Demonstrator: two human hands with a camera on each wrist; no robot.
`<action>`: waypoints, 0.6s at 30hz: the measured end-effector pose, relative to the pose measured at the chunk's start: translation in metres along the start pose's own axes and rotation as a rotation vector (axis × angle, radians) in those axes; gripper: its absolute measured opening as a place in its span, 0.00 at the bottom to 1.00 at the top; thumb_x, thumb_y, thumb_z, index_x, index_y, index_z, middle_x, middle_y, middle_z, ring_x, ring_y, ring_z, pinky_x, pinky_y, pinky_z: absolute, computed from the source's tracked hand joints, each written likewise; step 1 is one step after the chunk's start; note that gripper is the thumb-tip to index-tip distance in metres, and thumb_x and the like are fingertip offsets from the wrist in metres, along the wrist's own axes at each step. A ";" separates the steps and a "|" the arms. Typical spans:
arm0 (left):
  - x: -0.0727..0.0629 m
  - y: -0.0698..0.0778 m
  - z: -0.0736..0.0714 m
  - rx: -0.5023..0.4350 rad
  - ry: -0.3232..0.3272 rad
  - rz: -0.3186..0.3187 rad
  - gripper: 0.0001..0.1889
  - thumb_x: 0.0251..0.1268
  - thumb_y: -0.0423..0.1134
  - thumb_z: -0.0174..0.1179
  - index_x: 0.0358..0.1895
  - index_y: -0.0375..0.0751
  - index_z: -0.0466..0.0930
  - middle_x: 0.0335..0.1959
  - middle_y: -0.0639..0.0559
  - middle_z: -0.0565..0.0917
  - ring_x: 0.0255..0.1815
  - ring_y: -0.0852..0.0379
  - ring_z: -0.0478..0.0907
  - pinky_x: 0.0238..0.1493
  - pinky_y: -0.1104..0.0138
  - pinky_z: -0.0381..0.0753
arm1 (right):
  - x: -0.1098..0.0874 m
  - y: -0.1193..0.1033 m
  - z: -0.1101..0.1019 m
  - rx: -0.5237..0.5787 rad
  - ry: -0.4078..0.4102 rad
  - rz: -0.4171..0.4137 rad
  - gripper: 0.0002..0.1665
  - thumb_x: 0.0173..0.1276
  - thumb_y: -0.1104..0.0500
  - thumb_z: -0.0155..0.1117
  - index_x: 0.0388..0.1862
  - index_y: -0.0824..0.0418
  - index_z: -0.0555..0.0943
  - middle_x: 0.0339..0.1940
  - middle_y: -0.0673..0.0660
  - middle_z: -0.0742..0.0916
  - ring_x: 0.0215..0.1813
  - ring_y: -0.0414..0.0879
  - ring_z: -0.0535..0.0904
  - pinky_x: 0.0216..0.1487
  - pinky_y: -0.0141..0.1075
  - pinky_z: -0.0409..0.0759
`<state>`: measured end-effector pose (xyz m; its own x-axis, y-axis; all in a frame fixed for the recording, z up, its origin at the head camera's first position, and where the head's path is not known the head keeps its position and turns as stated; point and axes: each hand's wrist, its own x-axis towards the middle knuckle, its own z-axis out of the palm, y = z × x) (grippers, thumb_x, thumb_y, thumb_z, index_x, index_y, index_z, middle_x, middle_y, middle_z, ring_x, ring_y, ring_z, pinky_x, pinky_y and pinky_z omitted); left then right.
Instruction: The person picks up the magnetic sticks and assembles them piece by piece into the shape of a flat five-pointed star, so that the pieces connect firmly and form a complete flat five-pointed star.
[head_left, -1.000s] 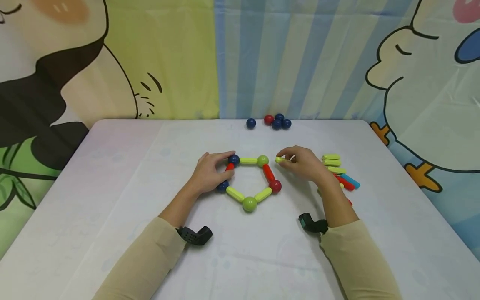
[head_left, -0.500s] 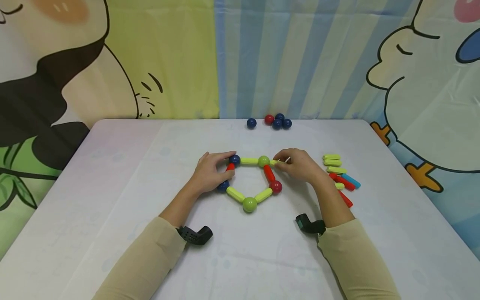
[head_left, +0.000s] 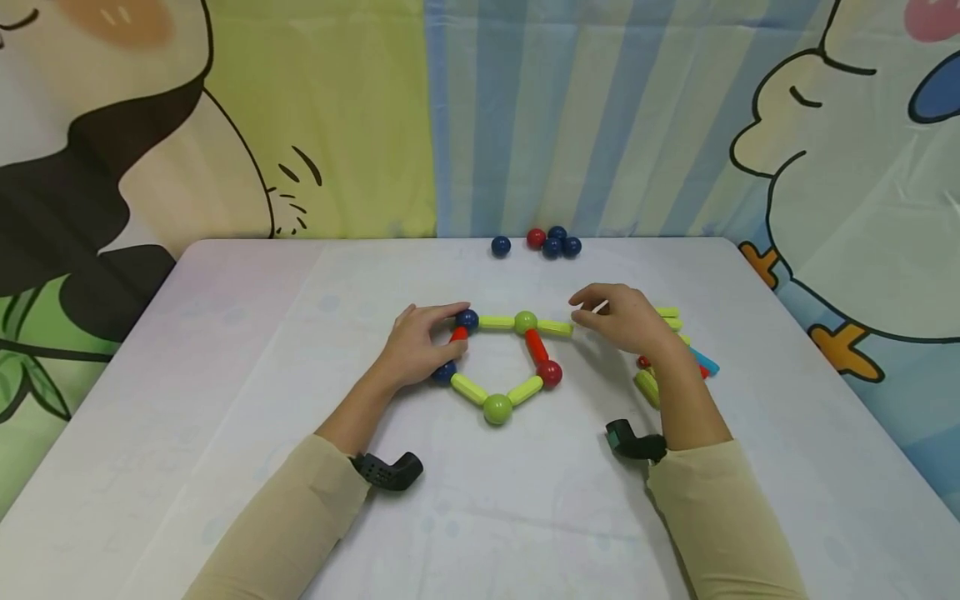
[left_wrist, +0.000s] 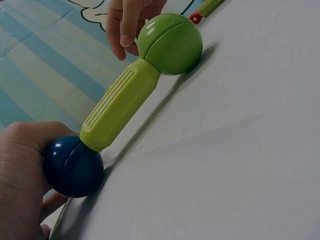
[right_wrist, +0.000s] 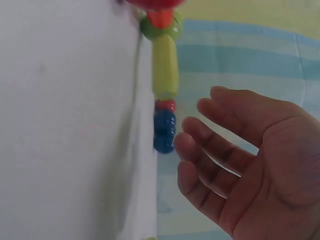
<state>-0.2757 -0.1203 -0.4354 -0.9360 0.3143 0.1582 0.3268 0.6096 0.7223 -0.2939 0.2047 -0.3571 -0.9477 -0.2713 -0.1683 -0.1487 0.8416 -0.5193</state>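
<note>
A five-sided ring of magnetic balls and sticks lies on the table. At its left side, my left hand (head_left: pixel 414 348) grips the frame with a finger on the upper blue ball (head_left: pixel 467 320) and the thumb by the red stick between two blue balls. From that ball a yellow-green stick (left_wrist: pixel 120 105) runs to a green ball (left_wrist: pixel 171 44). Another yellow-green stick (head_left: pixel 556 328) juts out to the right from this green ball. Just beyond its free end hovers my right hand (head_left: pixel 624 321), fingers loosely bent and holding nothing. A red ball (head_left: pixel 550 373) forms the ring's right corner.
Several loose blue balls (head_left: pixel 572 247) and a red ball (head_left: pixel 536 239) sit at the table's back edge. Loose yellow-green, red and blue sticks (head_left: pixel 703 361) lie right of the ring, partly hidden by my right forearm. A printed cloth (head_left: pixel 510 117) hangs behind the table.
My right hand brought a yellow-green stick left to the upper right green ball, let go of it there and drew back to the right. The left hand has stayed put.
</note>
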 end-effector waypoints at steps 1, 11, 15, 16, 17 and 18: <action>0.000 0.000 0.000 -0.001 0.000 0.000 0.31 0.65 0.43 0.66 0.73 0.49 0.75 0.71 0.47 0.79 0.77 0.46 0.70 0.83 0.43 0.40 | -0.002 0.001 -0.004 0.006 0.005 -0.001 0.21 0.79 0.52 0.59 0.64 0.58 0.81 0.58 0.62 0.84 0.57 0.59 0.80 0.55 0.50 0.83; 0.000 0.000 0.000 0.002 0.000 0.004 0.31 0.65 0.43 0.66 0.73 0.48 0.75 0.71 0.47 0.78 0.76 0.45 0.70 0.83 0.42 0.40 | -0.023 0.017 -0.034 0.070 -0.033 0.115 0.24 0.78 0.49 0.59 0.67 0.58 0.78 0.62 0.62 0.81 0.55 0.61 0.80 0.53 0.49 0.86; 0.000 -0.001 0.000 -0.002 -0.001 -0.001 0.32 0.65 0.43 0.66 0.73 0.48 0.75 0.72 0.47 0.78 0.77 0.46 0.70 0.83 0.43 0.40 | -0.033 0.026 -0.043 0.035 -0.086 0.153 0.23 0.76 0.51 0.62 0.67 0.57 0.79 0.60 0.62 0.81 0.55 0.60 0.80 0.52 0.49 0.85; 0.000 -0.001 0.000 -0.002 -0.001 -0.002 0.32 0.65 0.43 0.66 0.73 0.48 0.75 0.72 0.47 0.78 0.77 0.46 0.70 0.83 0.43 0.40 | -0.035 0.029 -0.046 0.021 -0.097 0.159 0.23 0.75 0.52 0.63 0.66 0.57 0.79 0.60 0.62 0.81 0.55 0.59 0.79 0.51 0.49 0.85; 0.000 0.000 0.000 -0.002 -0.001 -0.003 0.32 0.65 0.43 0.66 0.73 0.48 0.75 0.72 0.47 0.78 0.77 0.46 0.70 0.84 0.43 0.39 | -0.037 0.031 -0.048 0.007 -0.107 0.164 0.23 0.74 0.53 0.64 0.65 0.57 0.80 0.60 0.63 0.81 0.56 0.59 0.79 0.51 0.49 0.84; 0.000 0.000 0.000 -0.002 -0.001 -0.002 0.32 0.65 0.43 0.66 0.73 0.48 0.75 0.72 0.47 0.78 0.77 0.46 0.70 0.83 0.42 0.39 | -0.039 0.034 -0.049 -0.006 -0.116 0.170 0.23 0.73 0.54 0.65 0.65 0.57 0.80 0.60 0.63 0.82 0.57 0.60 0.78 0.51 0.50 0.83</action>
<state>-0.2758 -0.1203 -0.4356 -0.9366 0.3139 0.1558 0.3244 0.6086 0.7241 -0.2757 0.2668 -0.3267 -0.9205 -0.1767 -0.3486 0.0086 0.8826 -0.4700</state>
